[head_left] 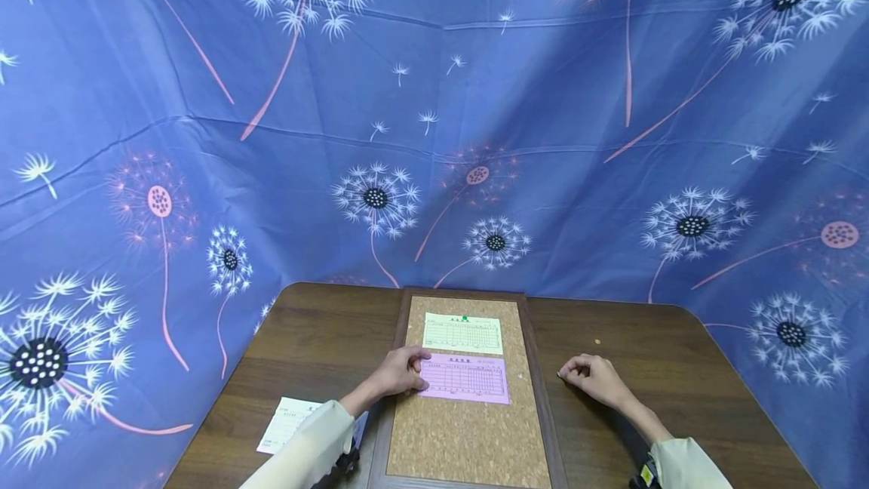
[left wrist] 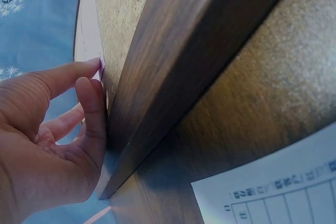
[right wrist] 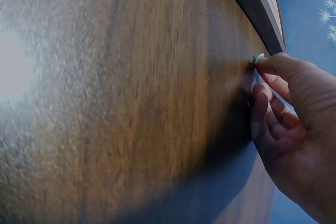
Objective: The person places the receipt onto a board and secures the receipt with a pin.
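Observation:
A pink printed slip lies on the framed cork board. My left hand rests at the slip's left edge, thumb and forefinger spread apart and pressing it against the cork. Above it, a pale green printed slip hangs under a green pushpin at its top edge. Right of the board, my right hand pinches a small pushpin between thumb and forefinger, close over the tabletop; its other fingers are curled in.
A white printed slip lies left of the board, partly beneath my left sleeve. Beyond my right hand, a tiny yellowish piece sits on the brown wooden table. The board's dark raised frame runs beside my left hand. Behind hangs a blue dandelion-print cloth.

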The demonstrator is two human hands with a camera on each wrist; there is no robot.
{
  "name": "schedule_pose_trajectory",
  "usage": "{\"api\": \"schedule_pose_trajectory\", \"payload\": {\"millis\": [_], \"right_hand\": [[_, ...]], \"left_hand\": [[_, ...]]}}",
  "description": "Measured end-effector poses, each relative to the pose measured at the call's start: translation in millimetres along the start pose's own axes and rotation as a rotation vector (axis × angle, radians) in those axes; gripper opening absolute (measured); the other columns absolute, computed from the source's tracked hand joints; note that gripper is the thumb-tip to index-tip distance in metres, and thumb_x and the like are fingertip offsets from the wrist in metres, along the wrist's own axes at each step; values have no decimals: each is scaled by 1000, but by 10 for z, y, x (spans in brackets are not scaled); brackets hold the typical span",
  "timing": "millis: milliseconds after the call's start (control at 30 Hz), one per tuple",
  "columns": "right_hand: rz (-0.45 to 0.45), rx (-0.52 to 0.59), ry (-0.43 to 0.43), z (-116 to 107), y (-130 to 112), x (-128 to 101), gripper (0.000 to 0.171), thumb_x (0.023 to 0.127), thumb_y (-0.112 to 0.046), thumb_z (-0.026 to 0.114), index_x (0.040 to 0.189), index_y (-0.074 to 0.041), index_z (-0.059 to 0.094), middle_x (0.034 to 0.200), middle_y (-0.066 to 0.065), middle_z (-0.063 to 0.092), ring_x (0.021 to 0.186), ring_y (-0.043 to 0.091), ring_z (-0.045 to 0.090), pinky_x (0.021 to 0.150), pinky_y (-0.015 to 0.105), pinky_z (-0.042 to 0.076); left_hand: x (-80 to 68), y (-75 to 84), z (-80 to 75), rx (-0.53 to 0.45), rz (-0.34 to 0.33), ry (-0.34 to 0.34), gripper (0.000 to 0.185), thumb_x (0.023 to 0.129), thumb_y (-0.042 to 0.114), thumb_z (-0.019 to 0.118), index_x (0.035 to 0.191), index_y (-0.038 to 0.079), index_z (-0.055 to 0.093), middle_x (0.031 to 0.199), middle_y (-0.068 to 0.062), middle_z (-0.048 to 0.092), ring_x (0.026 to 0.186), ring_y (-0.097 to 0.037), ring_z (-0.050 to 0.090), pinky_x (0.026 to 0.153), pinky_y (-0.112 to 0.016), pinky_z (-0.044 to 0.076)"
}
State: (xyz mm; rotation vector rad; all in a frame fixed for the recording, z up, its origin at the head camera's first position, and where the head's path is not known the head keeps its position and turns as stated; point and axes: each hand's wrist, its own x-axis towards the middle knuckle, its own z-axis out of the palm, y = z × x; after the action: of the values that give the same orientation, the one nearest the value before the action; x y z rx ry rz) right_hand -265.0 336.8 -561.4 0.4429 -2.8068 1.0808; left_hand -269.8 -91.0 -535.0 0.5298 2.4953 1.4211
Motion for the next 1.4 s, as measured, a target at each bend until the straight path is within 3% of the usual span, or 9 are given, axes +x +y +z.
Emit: {"api": "schedule_pose_trajectory", "payload": {"millis": [333,533,700,800,1033,1400], "right_hand": [[-162,-101,17,-10,15,41,14,76,-1,71,74,-15,71,72,-11,64,65,-10,47,57,16,43],[-163,-137,-44,-20,-22,70,12,75,-5,72,72,-16,68,68,-12,60,64,-9,45,58,16,41],[-166,-99,-50,-11,-2,52,12,79,-3,71,76,-14,71,72,-10,65,66,-9,48,59,17,43],[-165,-51,-15,6,18,23,12,83,-1,70,77,-11,72,74,-7,68,67,-8,51,58,17,45],[-1,3,77,45,-2,3,6,87,-11,77,82,-15,75,76,-8,67,63,-4,50,57,19,43],[-63,-63,282,180,-52,40,12,83,-10,82,79,-19,75,78,-8,68,66,-7,48,58,19,43]], "left_hand": [[1,-3,-3,3,7,-1,48,72,-13,78,117,-11,63,83,-16,56,52,-8,47,43,-16,42],[4,-1,-9,-7,-2,-4,48,72,-13,78,117,-10,63,83,-17,56,53,-8,47,44,-16,41],[7,-21,3,-4,-15,3,49,70,-13,78,117,-9,64,82,-15,56,52,-8,47,44,-17,42],[7,-33,11,-3,-13,8,50,69,-13,78,117,-9,64,82,-14,56,52,-8,48,43,-17,42],[8,-42,16,-3,7,11,49,70,-14,78,116,-10,64,81,-12,54,52,-8,47,43,-16,42],[7,-36,20,-11,-11,13,49,69,-14,78,116,-10,63,81,-11,54,51,-8,47,43,-17,41]]}}
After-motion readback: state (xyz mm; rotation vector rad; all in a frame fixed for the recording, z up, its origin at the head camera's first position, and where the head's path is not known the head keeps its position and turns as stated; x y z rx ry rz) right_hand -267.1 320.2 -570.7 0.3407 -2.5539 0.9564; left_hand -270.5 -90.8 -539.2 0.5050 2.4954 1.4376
